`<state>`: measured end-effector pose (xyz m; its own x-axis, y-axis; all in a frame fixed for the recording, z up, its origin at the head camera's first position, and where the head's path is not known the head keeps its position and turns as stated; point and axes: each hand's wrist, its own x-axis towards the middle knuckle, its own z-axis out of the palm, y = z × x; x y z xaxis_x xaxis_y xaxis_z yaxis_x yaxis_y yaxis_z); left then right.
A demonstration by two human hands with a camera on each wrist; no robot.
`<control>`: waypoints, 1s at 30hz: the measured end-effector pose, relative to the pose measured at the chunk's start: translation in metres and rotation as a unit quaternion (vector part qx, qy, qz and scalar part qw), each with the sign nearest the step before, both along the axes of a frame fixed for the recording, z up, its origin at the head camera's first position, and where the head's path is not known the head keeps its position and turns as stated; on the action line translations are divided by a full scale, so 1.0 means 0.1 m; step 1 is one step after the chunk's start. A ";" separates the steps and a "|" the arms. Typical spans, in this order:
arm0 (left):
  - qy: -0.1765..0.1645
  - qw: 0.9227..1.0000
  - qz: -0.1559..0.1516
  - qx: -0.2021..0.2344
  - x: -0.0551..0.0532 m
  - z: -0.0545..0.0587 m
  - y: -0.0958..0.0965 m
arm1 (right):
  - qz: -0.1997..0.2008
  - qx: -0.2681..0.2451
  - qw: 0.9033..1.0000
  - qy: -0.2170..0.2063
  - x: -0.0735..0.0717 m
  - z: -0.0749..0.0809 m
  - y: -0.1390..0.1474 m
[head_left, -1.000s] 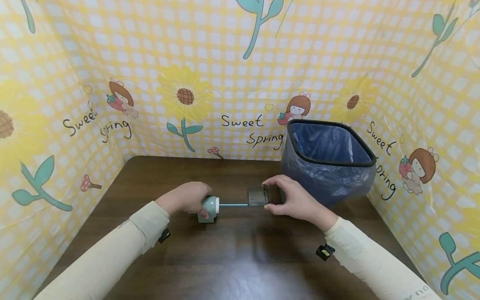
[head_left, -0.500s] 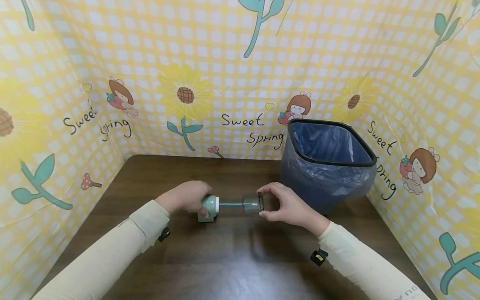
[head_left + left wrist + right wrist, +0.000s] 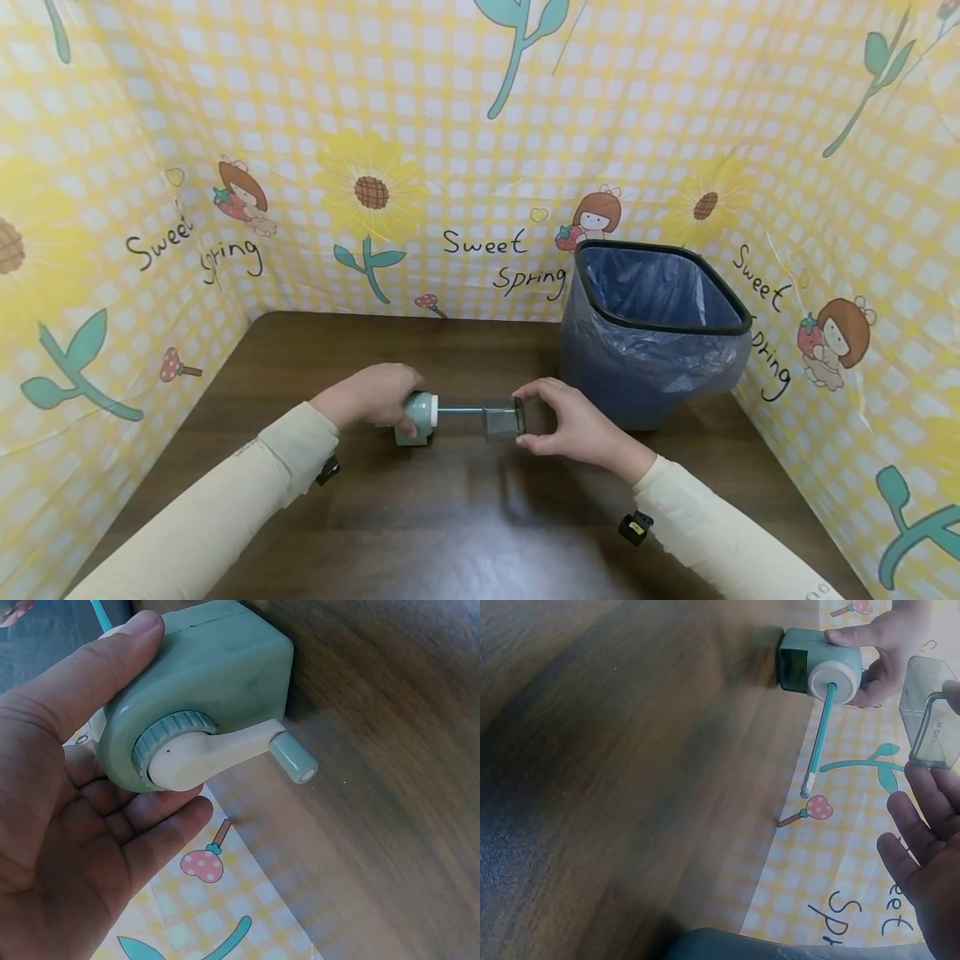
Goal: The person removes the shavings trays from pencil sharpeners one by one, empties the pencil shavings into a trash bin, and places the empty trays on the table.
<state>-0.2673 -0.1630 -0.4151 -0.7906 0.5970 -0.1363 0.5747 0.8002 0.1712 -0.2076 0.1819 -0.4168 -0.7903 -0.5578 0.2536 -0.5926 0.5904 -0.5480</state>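
Observation:
My left hand [image 3: 378, 395] grips a green crank pencil sharpener [image 3: 422, 412] on the table, thumb over its body and fingers around the far side. Its white crank arm [image 3: 217, 754] with a green knob faces the left wrist camera. A teal pencil [image 3: 822, 739] sticks out of the white front ring [image 3: 835, 681], and a dark open slot [image 3: 793, 670] shows in the body. My right hand [image 3: 573, 421] pinches a clear, smoky shavings drawer [image 3: 500, 422] by its end, between thumb and fingers. In the head view the drawer overlaps the pencil's far end.
At the back right stands a trash bin [image 3: 600, 358] with a bluish plastic liner and a black rim, close beyond my right hand. A yellow checked cloth [image 3: 465, 125] walls the dark wooden table [image 3: 420, 517] at the back and sides.
My right hand has moved left and slightly toward me with the drawer, which has turned a little in the fingers. The left hand, sharpener and bin stay where they were.

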 end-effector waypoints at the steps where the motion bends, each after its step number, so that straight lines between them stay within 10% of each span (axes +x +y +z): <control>1: -0.001 1.000 0.000 0.001 0.00 0.00 0.00 | 0.001 0.000 1.000 0.003 0.00 -0.01 -0.01; 30: 0.007 1.000 -0.009 -0.002 -0.02 -0.03 -0.01 | 0.011 0.023 1.000 -0.005 0.06 -0.29 -0.04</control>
<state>-0.2697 -0.1642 -0.4177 -0.7817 0.6105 -0.1274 0.5911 0.7905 0.1606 -0.2014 0.1776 -0.4454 -0.7803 -0.5856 0.2196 -0.6001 0.6024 -0.5263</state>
